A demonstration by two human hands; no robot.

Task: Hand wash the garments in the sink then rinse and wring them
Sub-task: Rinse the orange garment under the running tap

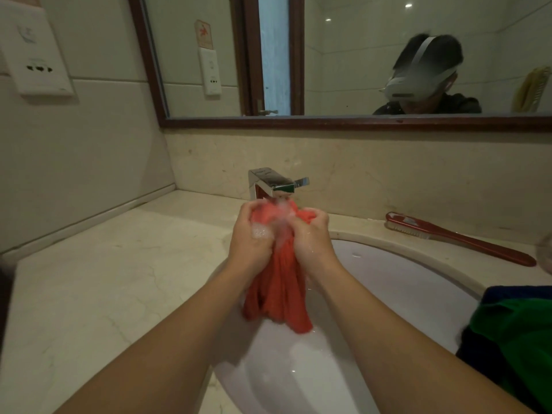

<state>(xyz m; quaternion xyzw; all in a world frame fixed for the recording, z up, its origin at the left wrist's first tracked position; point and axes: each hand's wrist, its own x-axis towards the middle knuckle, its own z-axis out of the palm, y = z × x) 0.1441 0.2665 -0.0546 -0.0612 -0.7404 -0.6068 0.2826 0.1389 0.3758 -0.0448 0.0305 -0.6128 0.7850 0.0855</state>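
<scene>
Two hands gripped one red garment point(277, 291) directly below the spout of the faucet point(271, 182), above the back half of the sink point(403, 264). The left hand point(251, 237) had its fingers curled tightly around the bunched upper part of the fabric from the left side. The right hand point(313, 234) clenched the same bunch from the right side, and the two fists sat close together with cloth between them. Water and white suds point(261, 231) covered the top of the bunch and the left knuckles. The lower part of the garment hung free in wet folds, and its bottom edge reached down into the white basin.

A red long-handled brush point(457, 237) lay on the countertop point(119, 264) behind the sink, near the back right edge, bristles facing down. A green garment point(513, 333) and a dark blue garment point(519, 291) lay piled at the right edge of the countertop, overlapping the sink rim. A wood-framed mirror point(298, 122) was mounted on the back wall, and a white socket plate point(33, 52) was fixed to the left wall.
</scene>
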